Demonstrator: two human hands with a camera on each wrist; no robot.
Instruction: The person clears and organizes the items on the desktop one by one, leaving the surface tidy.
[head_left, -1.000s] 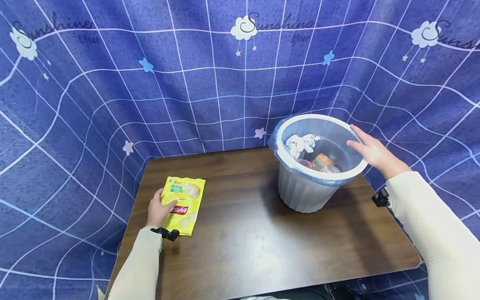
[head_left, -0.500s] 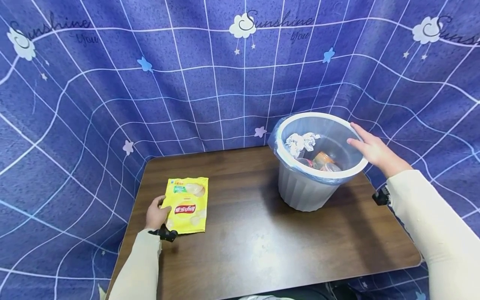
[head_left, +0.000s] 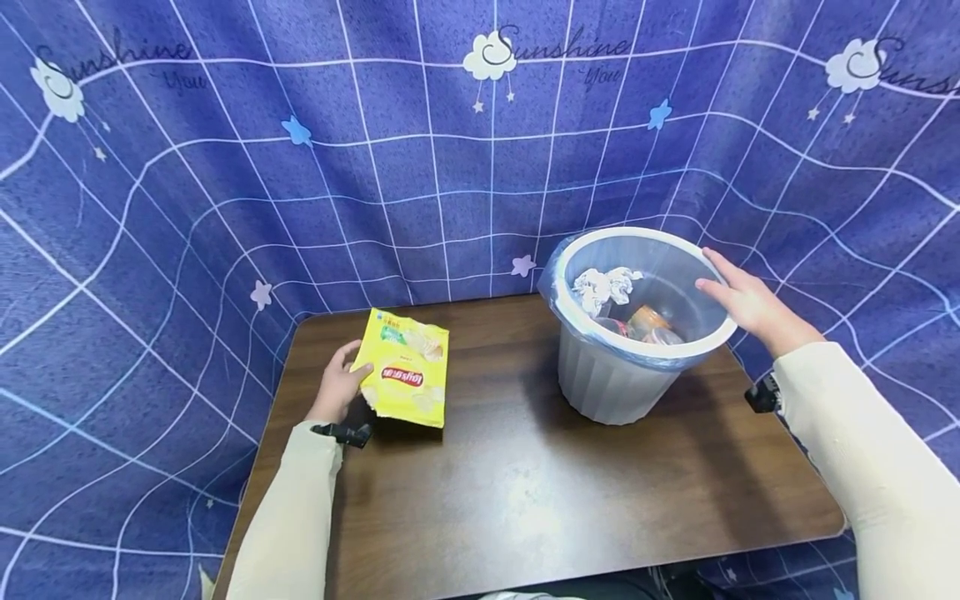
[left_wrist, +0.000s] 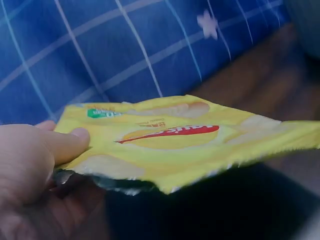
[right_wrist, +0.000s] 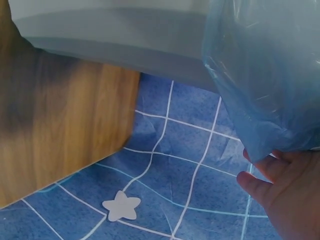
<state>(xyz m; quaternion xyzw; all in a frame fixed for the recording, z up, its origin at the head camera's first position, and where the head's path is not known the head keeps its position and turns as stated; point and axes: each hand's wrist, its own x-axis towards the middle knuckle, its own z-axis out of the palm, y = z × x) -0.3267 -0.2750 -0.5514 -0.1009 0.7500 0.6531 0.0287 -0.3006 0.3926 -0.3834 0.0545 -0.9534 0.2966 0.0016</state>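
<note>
A yellow Lay's chip bag (head_left: pixel 405 375) is raised over the left part of the table, a dark shadow below its near edge. My left hand (head_left: pixel 341 387) pinches its left side, thumb on the printed face. In the left wrist view, the bag (left_wrist: pixel 165 145) looks flat, with a ragged edge gaping near the thumb. At the right, my right hand (head_left: pixel 750 304) holds the rim of a light grey trash can (head_left: pixel 607 387), thumb over the opening. The right wrist view shows fingertips against the blue plastic liner (right_wrist: pixel 270 90) outside the can.
Inside the can lie crumpled white paper (head_left: pixel 603 287) and an orange-labelled container (head_left: pixel 647 321) among other trash. The brown wooden table (head_left: pixel 480 483) carries the can near its back right corner. A blue patterned curtain (head_left: pixel 420 183) hangs behind and along both sides.
My left hand has lifted the chip bag off the table and carried it right and farther back, with the bag tilting. My right hand and the trash can have stayed in place.
</note>
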